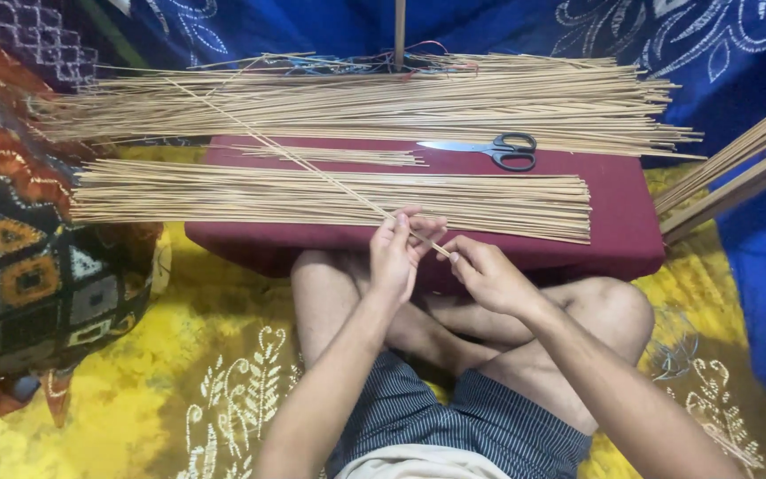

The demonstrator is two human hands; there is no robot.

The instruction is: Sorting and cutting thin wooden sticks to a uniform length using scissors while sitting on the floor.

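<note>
My left hand and my right hand both pinch the near end of one long thin bamboo stick, which runs diagonally up and to the left across the piles. Just beyond my hands lies a flat layer of thin sticks on a maroon cushion. A larger pile of longer sticks lies across the cushion's far edge. Black-handled scissors rest on the cushion between the two piles, blades pointing left.
I sit cross-legged on a yellow patterned cloth. A patterned orange and black pillow lies at the left. More sticks lean in from the right. Blue patterned fabric hangs behind. Thin coloured threads lie on the far pile.
</note>
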